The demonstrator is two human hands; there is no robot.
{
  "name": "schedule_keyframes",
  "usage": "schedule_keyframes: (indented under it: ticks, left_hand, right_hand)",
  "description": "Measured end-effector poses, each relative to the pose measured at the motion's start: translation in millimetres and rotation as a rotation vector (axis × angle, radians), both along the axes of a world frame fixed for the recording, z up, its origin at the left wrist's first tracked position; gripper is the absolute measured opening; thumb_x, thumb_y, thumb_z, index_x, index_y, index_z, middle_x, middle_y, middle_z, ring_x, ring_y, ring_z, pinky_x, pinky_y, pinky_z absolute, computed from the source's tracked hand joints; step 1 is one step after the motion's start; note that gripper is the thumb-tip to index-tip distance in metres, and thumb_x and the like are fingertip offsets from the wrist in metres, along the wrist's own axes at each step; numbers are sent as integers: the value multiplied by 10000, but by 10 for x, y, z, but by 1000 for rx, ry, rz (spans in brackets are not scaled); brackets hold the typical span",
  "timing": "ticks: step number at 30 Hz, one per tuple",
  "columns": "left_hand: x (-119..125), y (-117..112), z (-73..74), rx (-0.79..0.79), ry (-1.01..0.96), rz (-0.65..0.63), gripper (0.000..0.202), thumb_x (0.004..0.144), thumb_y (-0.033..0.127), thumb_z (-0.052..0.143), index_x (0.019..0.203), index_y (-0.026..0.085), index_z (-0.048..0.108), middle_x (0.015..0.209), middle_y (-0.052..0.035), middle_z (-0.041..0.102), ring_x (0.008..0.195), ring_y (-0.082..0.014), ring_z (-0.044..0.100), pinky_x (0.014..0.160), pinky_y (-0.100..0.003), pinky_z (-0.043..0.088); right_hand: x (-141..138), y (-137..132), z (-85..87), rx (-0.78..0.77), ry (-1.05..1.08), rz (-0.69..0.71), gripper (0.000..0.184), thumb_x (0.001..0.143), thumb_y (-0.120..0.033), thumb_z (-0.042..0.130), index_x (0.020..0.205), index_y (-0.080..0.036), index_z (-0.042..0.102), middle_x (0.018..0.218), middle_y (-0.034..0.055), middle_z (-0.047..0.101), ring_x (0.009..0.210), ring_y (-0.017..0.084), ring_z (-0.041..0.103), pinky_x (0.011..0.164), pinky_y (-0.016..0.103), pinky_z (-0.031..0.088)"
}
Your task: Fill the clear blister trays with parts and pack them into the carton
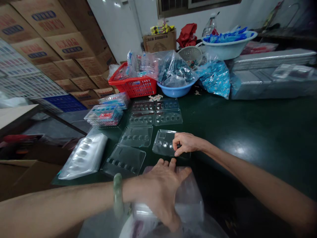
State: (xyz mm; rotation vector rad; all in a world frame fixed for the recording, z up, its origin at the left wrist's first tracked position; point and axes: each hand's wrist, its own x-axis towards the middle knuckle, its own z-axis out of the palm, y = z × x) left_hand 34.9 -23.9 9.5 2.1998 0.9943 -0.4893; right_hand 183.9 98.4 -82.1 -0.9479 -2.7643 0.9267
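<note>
My right hand (187,143) pinches the right part of a clear plastic blister tray (165,142) on the dark green table. Its thumb and index finger are closed at the tray's near edge. My left hand (160,188), with a green bangle (118,195) on the wrist, spreads its fingers over a stack of clear plastic trays (189,195) at the table's near side. Several more clear trays lie in rows beyond, such as one tray (136,136) left of the pinched one and another tray (125,160) nearer me.
Left on the table are a tray stack (84,157) and filled packs (104,115). Behind stand a red basket (136,87), a blue basin (177,88), a blue patterned bag (214,77) and stacked clear plastic (262,84). Cartons (61,43) are piled at the far left.
</note>
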Motion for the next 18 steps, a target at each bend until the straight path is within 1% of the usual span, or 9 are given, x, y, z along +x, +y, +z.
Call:
schedule_keyframes:
  ticks: [3, 7, 11, 15, 18]
  left_hand:
    - [26, -5, 25, -31, 8, 19, 1140, 359, 463, 761, 1358, 207, 276, 1332, -217, 371, 1172, -472, 382, 914, -583, 305]
    - [66, -4, 62, -62, 0, 36, 1169, 360, 472, 766, 1375, 221, 243, 1337, -205, 387, 1214, -479, 329, 925, -610, 278]
    - [86, 22, 75, -79, 21, 64, 1175, 334, 474, 780, 1364, 206, 281, 1338, -214, 385, 1204, -471, 354, 938, -578, 302]
    - [97, 38, 67, -109, 4, 56, 1254, 325, 475, 782, 1405, 208, 203, 1339, -200, 402, 1251, -494, 254, 962, -617, 248]
    - [112, 35, 73, -115, 40, 69, 1277, 323, 465, 790, 1414, 212, 176, 1388, -207, 335, 1242, -502, 259, 966, -635, 226]
  right_hand:
    - [-2, 11, -17, 2, 7, 2, 194, 606, -394, 736, 709, -244, 668, 819, -25, 563, 792, 132, 525, 623, 207, 335]
    - [-2, 23, -31, -6, 14, 13, 194, 606, -396, 734, 715, -247, 672, 816, -27, 565, 780, 126, 528, 618, 206, 338]
    - [10, 38, -41, -14, 15, 30, 187, 611, -389, 728, 720, -246, 675, 811, -27, 569, 762, 119, 529, 611, 202, 343]
    - [19, 50, -53, -11, 10, 41, 183, 620, -380, 721, 736, -245, 676, 818, -24, 572, 753, 115, 526, 608, 199, 347]
    - [20, 34, -46, 9, -5, 33, 179, 626, -378, 711, 738, -245, 666, 829, -20, 563, 761, 122, 523, 608, 205, 347]
